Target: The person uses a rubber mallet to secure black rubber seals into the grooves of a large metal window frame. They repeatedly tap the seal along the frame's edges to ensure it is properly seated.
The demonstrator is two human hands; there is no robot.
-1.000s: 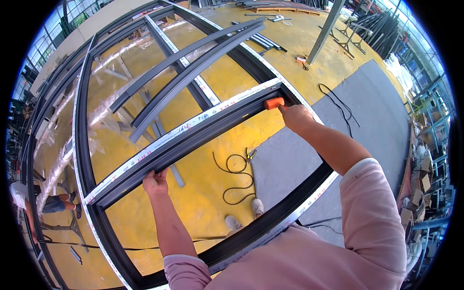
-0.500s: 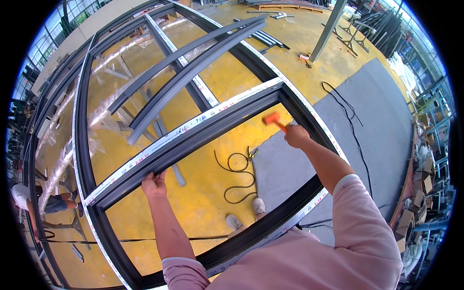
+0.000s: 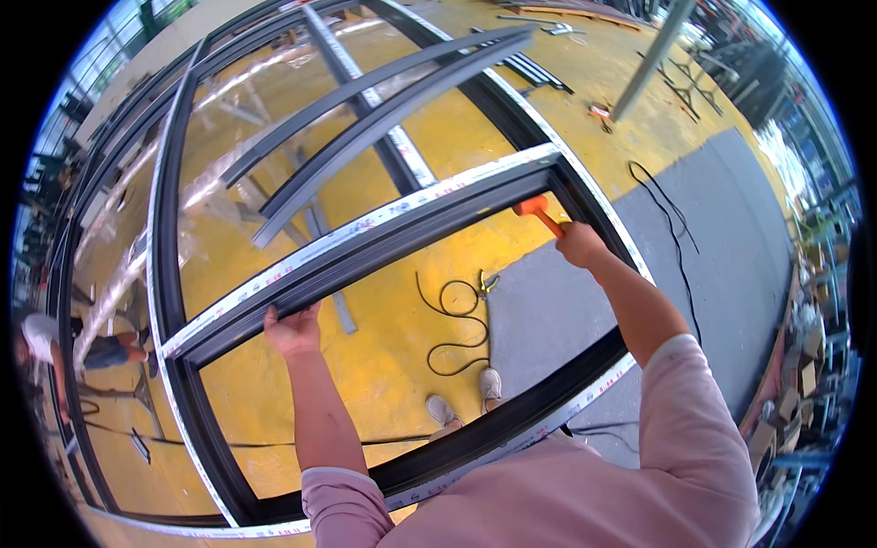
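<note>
A large dark metal window frame [image 3: 402, 228] with white protective tape along its edges lies raised before me. My left hand [image 3: 292, 331] grips the underside of its middle crossbar. My right hand [image 3: 581, 243] holds an orange mallet [image 3: 534, 208], whose head sits right by the inner side of the crossbar near its right corner. Both arms wear pink sleeves. My shoes [image 3: 466, 398] show on the floor through the frame opening.
Yellow floor below with a black coiled cable [image 3: 448, 315] and a grey mat [image 3: 713, 247] to the right. More dark frame bars [image 3: 365, 119] lie beyond. Another person [image 3: 64, 347] is at the far left. Boxes and clutter line the right edge.
My right hand swung the orange mallet away from the crossbar corner and has brought it back close to the bar. My left hand kept its grip on the crossbar.
</note>
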